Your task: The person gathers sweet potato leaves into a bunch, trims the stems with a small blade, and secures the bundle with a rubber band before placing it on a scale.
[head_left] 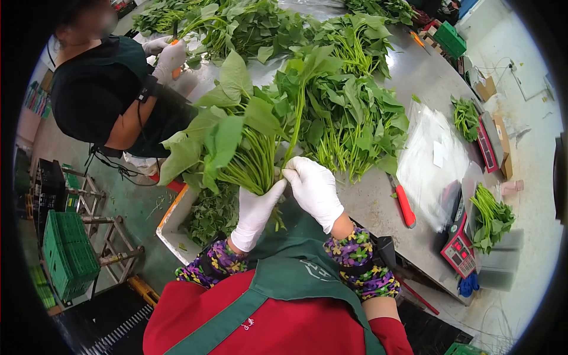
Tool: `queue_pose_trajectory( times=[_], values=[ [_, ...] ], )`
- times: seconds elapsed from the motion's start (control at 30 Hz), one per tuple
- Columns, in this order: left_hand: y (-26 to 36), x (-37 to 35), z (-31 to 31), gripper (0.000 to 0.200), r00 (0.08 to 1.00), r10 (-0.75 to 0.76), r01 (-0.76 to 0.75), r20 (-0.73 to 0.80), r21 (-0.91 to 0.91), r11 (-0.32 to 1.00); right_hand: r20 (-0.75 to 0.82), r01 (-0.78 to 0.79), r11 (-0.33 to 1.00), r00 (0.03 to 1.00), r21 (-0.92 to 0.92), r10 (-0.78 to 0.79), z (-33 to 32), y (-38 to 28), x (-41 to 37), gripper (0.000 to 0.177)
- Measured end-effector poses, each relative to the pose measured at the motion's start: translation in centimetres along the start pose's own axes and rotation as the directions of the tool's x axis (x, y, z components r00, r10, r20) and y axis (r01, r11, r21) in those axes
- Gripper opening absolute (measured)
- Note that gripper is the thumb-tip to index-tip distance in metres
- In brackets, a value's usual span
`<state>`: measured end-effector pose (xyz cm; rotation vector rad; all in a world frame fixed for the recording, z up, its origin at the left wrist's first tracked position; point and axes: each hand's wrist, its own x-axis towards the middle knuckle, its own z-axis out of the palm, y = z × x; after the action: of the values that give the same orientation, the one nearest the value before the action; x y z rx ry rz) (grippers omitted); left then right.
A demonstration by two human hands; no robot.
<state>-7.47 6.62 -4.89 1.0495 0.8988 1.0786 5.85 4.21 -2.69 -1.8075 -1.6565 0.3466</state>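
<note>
Both my hands wear white gloves. My left hand [255, 212] grips a bunch of leafy green stems [236, 142] near its lower end, holding it up over the table edge. My right hand [313, 188] pinches a single long stem [296, 127] that rises beside the bunch. A large pile of the same greens [355, 118] lies on the steel table [378, 201] just beyond my hands.
A red-handled knife [405, 206] lies right of my hands, beside clear plastic bags [435, 157]. A scale [457, 245] holds a bundle of greens [494, 216]. A bin of leaf scraps [207, 216] sits below the table. Another person in white gloves [168, 56] works at the far left.
</note>
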Motion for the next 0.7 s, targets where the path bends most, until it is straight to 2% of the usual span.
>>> queue_pose_trajectory(
  times=[0.07,0.13,0.2,0.27,0.3,0.33,0.4,0.47,0.53,0.57,0.6,0.7],
  values=[
    [0.3,0.0,-0.3,0.023,0.998,-0.050,0.050,0.029,-0.006,0.999,-0.056,0.099,0.995,0.993,-0.020,-0.100,0.1,0.2,0.1,0.012],
    [0.6,0.1,-0.5,0.024,0.985,-0.164,0.167,0.060,-0.052,0.985,-0.074,0.091,0.996,0.993,0.020,-0.090,0.0,0.6,0.2,0.012],
    [1.1,0.0,-0.4,0.024,0.983,-0.181,0.184,0.044,-0.079,0.980,-0.090,0.081,0.995,0.993,0.062,-0.076,-0.1,0.6,0.1,0.012],
    [1.2,0.0,-0.4,0.023,0.973,-0.223,0.228,0.057,-0.103,0.968,0.011,-0.230,0.928,0.971,0.293,0.237,-0.4,0.6,0.1,0.013],
    [1.4,0.0,-0.4,0.023,0.974,-0.221,0.226,0.057,-0.104,0.968,0.122,-0.291,0.897,0.957,0.333,0.265,0.2,2.0,0.0,0.016],
    [1.5,0.0,-0.4,0.023,0.970,-0.230,0.237,0.076,-0.112,0.965,0.123,-0.291,0.898,0.957,0.332,0.264,0.3,1.6,0.0,0.016],
    [1.3,0.0,-0.3,0.023,0.967,-0.237,0.247,0.095,-0.122,0.961,0.175,-0.342,0.711,0.938,0.615,0.300,0.4,0.6,-0.2,0.020],
    [0.7,-0.2,-0.2,0.026,0.968,-0.220,0.240,0.123,-0.186,0.953,0.215,-0.325,0.674,0.946,0.664,0.244,1.1,0.9,-0.5,0.022],
    [0.7,-0.3,0.0,0.026,0.964,-0.237,0.256,0.121,-0.171,0.951,0.160,-0.317,0.532,0.934,0.785,0.321,1.4,0.6,-0.3,0.019],
    [0.5,-0.1,-0.2,0.025,0.965,-0.246,0.260,0.094,-0.180,0.949,0.016,-0.212,0.722,0.963,0.659,0.268,0.8,0.6,0.1,0.017],
    [0.4,0.2,-0.4,0.024,0.965,-0.255,0.263,0.065,-0.188,0.946,-0.079,-0.158,0.771,0.962,0.617,0.260,0.3,0.3,0.0,0.014],
    [-0.7,1.2,-1.6,0.024,0.963,-0.262,0.268,0.059,-0.294,0.918,-0.131,-0.138,0.972,0.978,0.190,0.165,-1.4,0.3,-0.4,0.011]
  ],
)
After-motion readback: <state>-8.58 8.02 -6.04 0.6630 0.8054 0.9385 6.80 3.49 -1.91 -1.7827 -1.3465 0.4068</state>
